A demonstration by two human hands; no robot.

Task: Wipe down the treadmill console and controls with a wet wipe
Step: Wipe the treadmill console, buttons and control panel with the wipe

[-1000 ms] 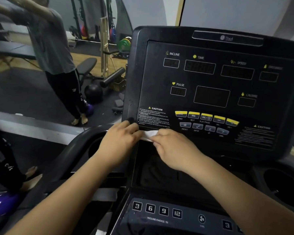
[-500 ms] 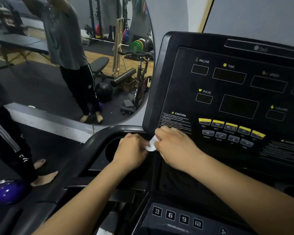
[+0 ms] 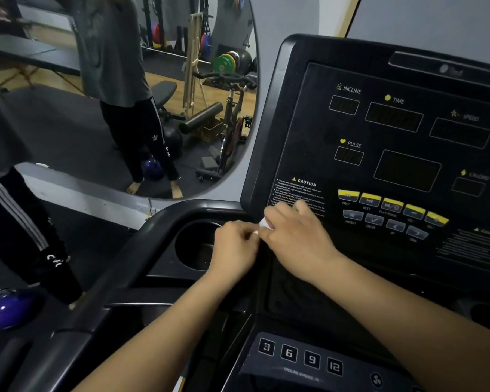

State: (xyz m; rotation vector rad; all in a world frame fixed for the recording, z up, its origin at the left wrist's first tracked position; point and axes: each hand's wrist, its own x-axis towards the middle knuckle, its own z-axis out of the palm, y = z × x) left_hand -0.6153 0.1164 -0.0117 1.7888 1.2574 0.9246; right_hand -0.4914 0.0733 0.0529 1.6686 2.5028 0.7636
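The black treadmill console [image 3: 379,137] fills the right side, with dark displays and a row of yellow buttons [image 3: 392,203]. A small white wet wipe [image 3: 265,223] shows between my two hands at the console's lower left corner, mostly hidden by fingers. My right hand [image 3: 294,236] holds the wipe against the caution label area. My left hand [image 3: 235,247] pinches the wipe's left end, just above the round cup holder [image 3: 195,244].
A lower panel with buttons 3, 6, 9, 12 [image 3: 300,357] lies near me. A wall mirror [image 3: 125,94] at left reflects a standing person and gym gear. A person's leg [image 3: 23,230] and a purple ball [image 3: 6,309] are at far left.
The view has swung left, so the console sits further right. Both hands stayed together on the wipe at the console's lower left corner, and the wipe looks more bunched up.
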